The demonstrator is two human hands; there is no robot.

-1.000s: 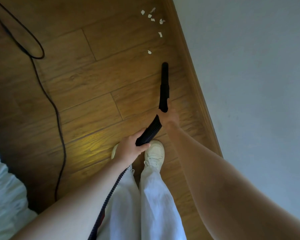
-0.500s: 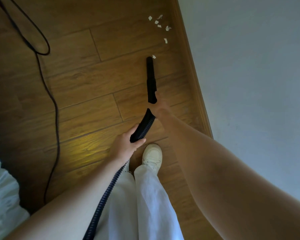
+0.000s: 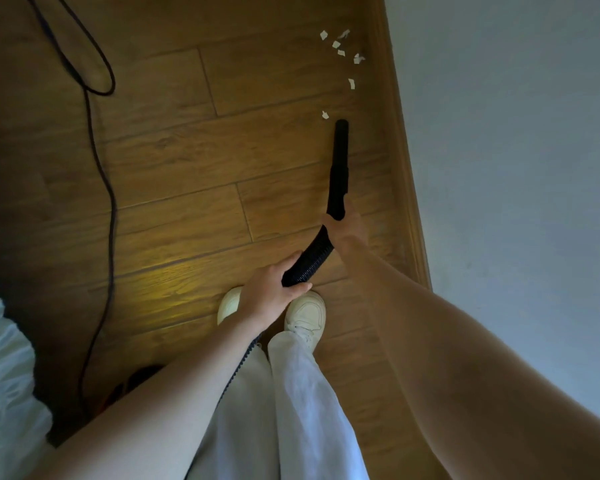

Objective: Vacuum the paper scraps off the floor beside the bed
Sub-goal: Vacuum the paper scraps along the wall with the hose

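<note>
Lying scattered on the wooden floor (image 3: 174, 161) near the skirting board (image 3: 394, 133), the paper scraps (image 3: 340, 51) are small, white and irregular; most sit in a loose cluster near the top of the view, one lies a little lower down (image 3: 351, 83), and a single scrap (image 3: 325, 115) rests just beside the tip of the nozzle.

Vacuum nozzle (image 3: 339, 161): black, rigid, narrow tube, pointing away from the person and roughly parallel with the skirting board. Whether its tip touches the floor cannot be told.

Hose (image 3: 310, 259): black, ribbed, flexible, curving from the nozzle's near end down towards the person's legs.

Right hand (image 3: 347, 230): wrapped round the near end of the nozzle, where it meets the hose.

Left hand (image 3: 269, 294): fingers curled round the hose lower down, thumb on the near side.

Shoes (image 3: 307, 311): pale, two, side by side on the floor under the left hand, one mostly hidden by it.

Trousers (image 3: 291, 403): white, loose.

Cable (image 3: 99, 174): dark, thin, running along the floor on the left, with a loop near the top.

Bedding (image 3: 0, 368): white, rumpled, at the lower left edge.

Wall (image 3: 506, 168): plain, pale, filling the right side above the skirting board.
</note>
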